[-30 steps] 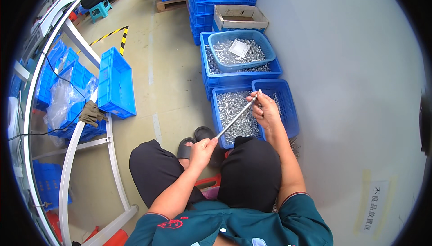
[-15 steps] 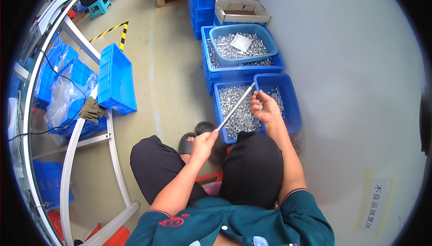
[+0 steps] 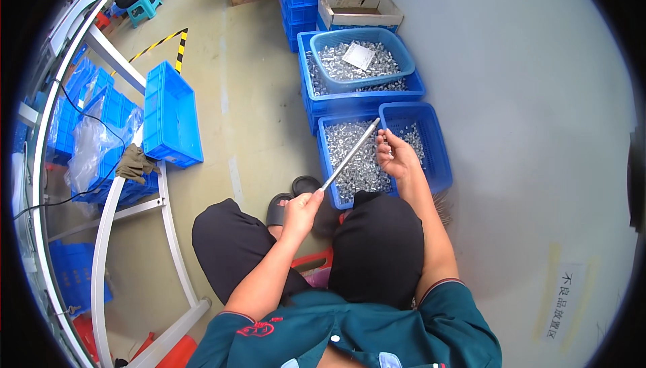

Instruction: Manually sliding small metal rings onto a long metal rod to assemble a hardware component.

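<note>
My left hand (image 3: 302, 213) is closed round the near end of a slim silvery metal rod (image 3: 346, 162), which slants up and to the right. The rod's far tip lies just left of my right fingertips, over a blue bin (image 3: 324, 159) of small silvery metal parts (image 3: 356, 176). My right hand (image 3: 398, 157) is closed, with thumb and fingers curled together. A small light glint shows among those fingers, too small to name. Under and beyond this hand stands a second blue bin (image 3: 441, 149) with more such parts.
Farther out, a light-blue tub (image 3: 404, 58) of metal parts sits on a blue crate (image 3: 363, 100). Behind it are a white-sided box (image 3: 363, 19) and stacked blue crates (image 3: 299, 11). A grey wall (image 3: 525, 132) runs along the right; a metal frame (image 3: 99, 267) with an empty blue crate (image 3: 173, 115) stands left.
The whole view has shifted slightly, so the bins appear a little higher. Both hands keep nearly the same pose, with the rod's tip still near my right fingers.
</note>
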